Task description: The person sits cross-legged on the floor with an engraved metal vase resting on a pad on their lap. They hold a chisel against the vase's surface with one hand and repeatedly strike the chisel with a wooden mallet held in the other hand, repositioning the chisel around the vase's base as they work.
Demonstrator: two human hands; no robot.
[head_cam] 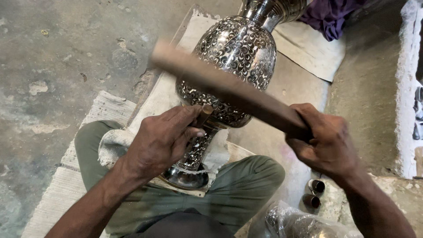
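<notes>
**A:** Look at the centre of the frame: a big engraved metal vase (231,66) lies tilted across the person's lap, neck towards the top, foot towards the bottom, swirling pattern all over the body.

**B:** And the left hand (161,139)?

**A:** Lower centre-left, curled closed around a short chisel (204,115). Only the round butt end shows above the fingers, and it sits right against the lower belly of the vase. I cannot tell where the tip touches; the hand hides it.

**B:** The right one is busy too.

**A:** Right hand (326,141), centre-right, fist wrapped fully around the end of a long wooden stick (229,90). The stick runs diagonally up and left across the vase, blurred along its length, its far end just above the chisel hand.

**B:** What is the vase resting on?

**A:** Its polished foot is at bottom centre on a pale cloth (112,147) spread over the knees, green trousers (246,180) either side. Under it all is a woven mat (66,185) at lower left, on a rough concrete floor (53,57).

**B:** Anything else around?

**A:** A purple cloth (328,15) bunched at the top right, just beside the vase neck. Two small dark cylinders (313,193) at lower right, near the right wrist, and a crinkled clear plastic bag (299,222) just below them.
</notes>
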